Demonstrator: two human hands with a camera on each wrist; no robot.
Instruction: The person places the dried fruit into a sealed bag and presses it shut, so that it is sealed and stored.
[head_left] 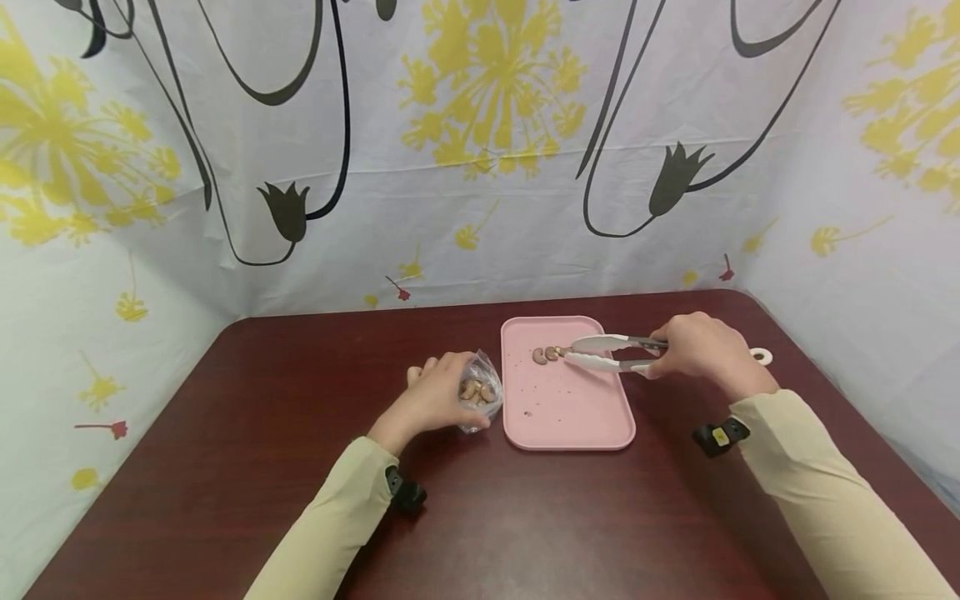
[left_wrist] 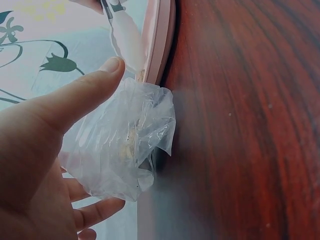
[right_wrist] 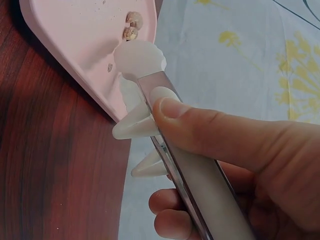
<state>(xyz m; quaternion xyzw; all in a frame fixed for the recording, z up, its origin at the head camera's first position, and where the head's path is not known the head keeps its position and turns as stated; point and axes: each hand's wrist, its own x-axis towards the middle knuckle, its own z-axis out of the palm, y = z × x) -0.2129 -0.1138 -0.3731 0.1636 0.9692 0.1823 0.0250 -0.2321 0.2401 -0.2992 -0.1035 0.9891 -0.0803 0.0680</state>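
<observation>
One clear plastic bag [head_left: 492,377] of brown, nut-like pieces [head_left: 476,392] sits just beside the left edge of a pink tray [head_left: 570,421], its mouth facing up. The person's left hand [head_left: 435,397] holds it, thumb on the near side and fingers on the far side. Well apart from it, the right hand [head_left: 701,350] grips a pair of tongs [head_left: 597,342] by the handles, thumb on top, fingers curled beneath. The tongs reach over the tray's right edge, their two pale heads a little apart; whether they pinch anything, I cannot tell. At their tips, a few more curved brown pieces [head_left: 540,357] lie in a short row on the tray, with dark crumbs scattered nearby. Everything stands on a dark red-brown worktop [head_left: 300,450], in front of a white cloth [head_left: 360,242] with yellow flowers.
</observation>
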